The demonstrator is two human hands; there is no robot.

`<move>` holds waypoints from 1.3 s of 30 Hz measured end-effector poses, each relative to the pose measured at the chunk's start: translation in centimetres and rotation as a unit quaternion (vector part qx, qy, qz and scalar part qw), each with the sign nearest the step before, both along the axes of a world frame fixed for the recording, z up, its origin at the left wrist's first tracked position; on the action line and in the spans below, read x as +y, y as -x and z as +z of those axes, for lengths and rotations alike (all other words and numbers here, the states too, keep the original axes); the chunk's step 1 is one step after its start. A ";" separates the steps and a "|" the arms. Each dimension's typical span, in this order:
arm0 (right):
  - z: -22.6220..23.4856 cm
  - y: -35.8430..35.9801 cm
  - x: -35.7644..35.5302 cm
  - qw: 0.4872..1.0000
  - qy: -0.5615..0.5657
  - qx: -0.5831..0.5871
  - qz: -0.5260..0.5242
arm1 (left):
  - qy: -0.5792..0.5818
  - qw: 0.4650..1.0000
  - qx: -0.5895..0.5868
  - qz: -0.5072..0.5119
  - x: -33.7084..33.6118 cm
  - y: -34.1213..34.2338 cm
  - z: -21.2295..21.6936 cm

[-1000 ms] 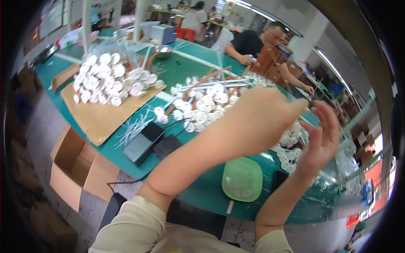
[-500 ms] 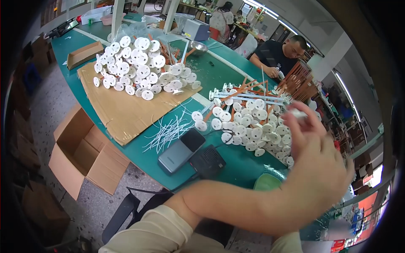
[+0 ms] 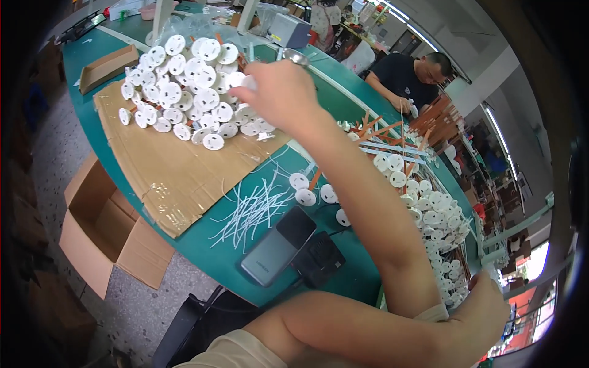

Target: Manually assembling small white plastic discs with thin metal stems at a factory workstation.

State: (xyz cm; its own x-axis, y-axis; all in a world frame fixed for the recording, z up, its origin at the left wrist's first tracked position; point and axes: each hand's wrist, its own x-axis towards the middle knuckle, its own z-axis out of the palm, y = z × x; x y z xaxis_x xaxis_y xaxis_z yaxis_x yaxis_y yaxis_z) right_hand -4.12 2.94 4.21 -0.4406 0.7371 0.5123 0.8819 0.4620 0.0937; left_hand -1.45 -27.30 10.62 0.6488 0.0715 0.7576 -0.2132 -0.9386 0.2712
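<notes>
My right hand [image 3: 283, 95] reaches across to the left pile of white round-headed pieces [image 3: 205, 76]. Its thumb and fingers pinch a white disc-shaped piece [image 3: 250, 83] at the pile's right edge. The discs have small dark slots, and some show orange-brown stems. My left hand [image 3: 485, 316], its forearm crossing over the right one, is at the lower right beside another heap of white pieces [image 3: 437, 211]. Its fingers are curled closed; what they hold, if anything, is hidden.
Flattened cardboard [image 3: 184, 178] lies under the left pile. Thin white ties [image 3: 254, 211], a grey device [image 3: 279, 245] and a black device [image 3: 319, 257] lie on the green table [image 3: 230, 270]. An open carton [image 3: 116, 227] stands on the floor. A co-worker [image 3: 405, 80] sits across.
My right hand has moved from beside my left hand over to the left pile with a white piece. My left hand has dropped lower right. The view has shifted slightly.
</notes>
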 end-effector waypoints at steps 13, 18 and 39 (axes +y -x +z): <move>2.7 -15.0 -2.3 0.981 -0.146 0.033 -0.127 | 0.008 0.997 0.041 -0.066 -0.2 -1.0 -0.1; 2.6 -24.9 -4.4 0.957 -0.106 -0.048 -0.267 | -0.062 0.977 0.164 -0.124 0.5 -1.3 0.7; 9.3 -27.8 -26.9 0.764 -0.194 0.616 -0.008 | -0.053 0.993 0.008 0.109 10.4 -1.4 0.4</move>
State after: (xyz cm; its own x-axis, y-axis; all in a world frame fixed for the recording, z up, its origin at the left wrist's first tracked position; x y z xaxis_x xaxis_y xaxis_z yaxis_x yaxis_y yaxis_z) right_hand 23.67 -23.91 13.54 0.5587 0.4243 0.7126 0.4171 0.5989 -0.6836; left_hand -0.05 -16.89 11.06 0.6383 0.1328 0.7583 0.0017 -0.9853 0.1711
